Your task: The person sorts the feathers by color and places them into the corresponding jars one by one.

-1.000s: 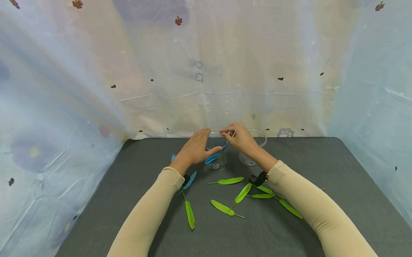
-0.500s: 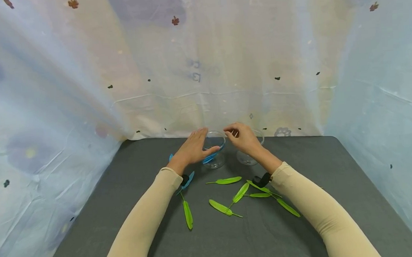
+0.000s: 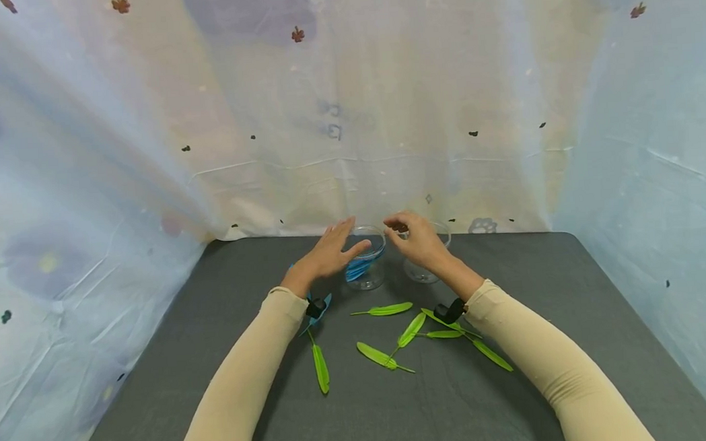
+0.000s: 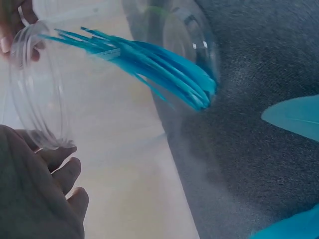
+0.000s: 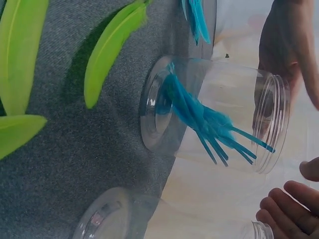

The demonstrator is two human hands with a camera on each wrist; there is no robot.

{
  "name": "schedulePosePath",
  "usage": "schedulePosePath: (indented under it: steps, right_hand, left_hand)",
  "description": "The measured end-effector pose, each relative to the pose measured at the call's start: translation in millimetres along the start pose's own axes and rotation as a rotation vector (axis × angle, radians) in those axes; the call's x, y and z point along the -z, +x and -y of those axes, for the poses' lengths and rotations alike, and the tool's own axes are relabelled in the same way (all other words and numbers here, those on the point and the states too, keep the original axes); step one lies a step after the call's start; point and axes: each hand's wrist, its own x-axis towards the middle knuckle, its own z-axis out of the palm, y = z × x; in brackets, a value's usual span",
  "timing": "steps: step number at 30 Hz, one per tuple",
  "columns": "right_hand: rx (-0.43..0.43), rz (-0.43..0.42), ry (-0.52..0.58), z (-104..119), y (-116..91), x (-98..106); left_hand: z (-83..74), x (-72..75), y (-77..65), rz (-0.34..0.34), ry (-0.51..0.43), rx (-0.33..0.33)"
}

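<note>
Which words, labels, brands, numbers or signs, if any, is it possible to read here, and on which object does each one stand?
No text can be read with certainty.
Backdrop sheet: small blue letter-like marks, too blurred to read.
Jar with blue feathers: no label seen.
Second jar: none seen, though partly hidden.

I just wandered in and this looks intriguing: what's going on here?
A person's left hand is at the rim of a clear jar with a bunch of blue feathers inside. The right hand is close by, holding nothing. A second clear jar stands beside the first. Several green feathers lie loose on the dark table, nearer the person.
</note>
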Motion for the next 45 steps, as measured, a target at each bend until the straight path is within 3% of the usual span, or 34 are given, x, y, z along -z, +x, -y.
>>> schedulePosePath:
  steps: [4, 9, 19, 26, 36, 45]
  right_hand:
    - [-0.016, 0.039, -0.028, 0, 0, -1]
    - [-0.045, 0.088, -0.104, -1, 0, -2]
    - [-0.050, 0.248, -0.218, 4, 0, -6]
    - [-0.026, 0.295, -0.327, 4, 2, -6]
    - [0.029, 0.337, -0.431, 7, 13, -14]
    - [0.027, 0.407, -0.484, 5, 20, -15]
  left_hand:
    - [5.2, 6.9, -2.3, -0.012, -0.071, -0.014]
    - [12.0, 13.2, -10.8, -0.074, -0.105, -0.015]
    - [32.2, 16.6, -41.2, -0.146, -0.063, 0.127]
    - [42.0, 19.1, -65.7, -0.168, -0.028, 0.147]
    - [52.1, 9.8, -103.2, -0.112, 0.027, 0.147]
    - [53.1, 0.6, -128.4, 0.013, 0.016, 0.178]
